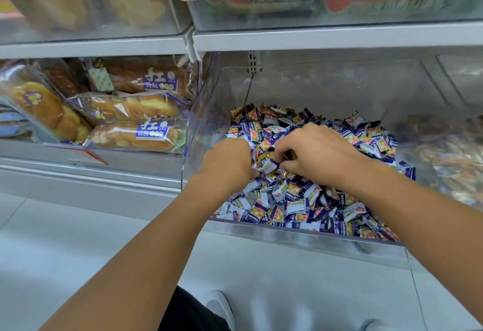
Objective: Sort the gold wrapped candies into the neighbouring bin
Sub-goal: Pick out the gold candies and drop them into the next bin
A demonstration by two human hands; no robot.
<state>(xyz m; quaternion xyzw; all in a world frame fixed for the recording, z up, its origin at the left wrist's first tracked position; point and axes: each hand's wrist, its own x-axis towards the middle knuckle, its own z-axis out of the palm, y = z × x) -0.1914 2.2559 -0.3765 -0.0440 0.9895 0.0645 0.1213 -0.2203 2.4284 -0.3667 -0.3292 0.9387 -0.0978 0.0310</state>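
Shop shelves with clear plastic bins are seen, and bagged bread (136, 134) is kept in the bin at the left. Both hands are dug into the candy bin (300, 231): the left hand (227, 163) is curled on wrappers near its thumb, and the right hand (313, 155) is curled with fingertips in the pile, though a firm pinch cannot be told. The gold wrapped candies (266, 154) are mixed between the hands among purple ones; they are judged light, crinkly and slippery, best pinched across the body.
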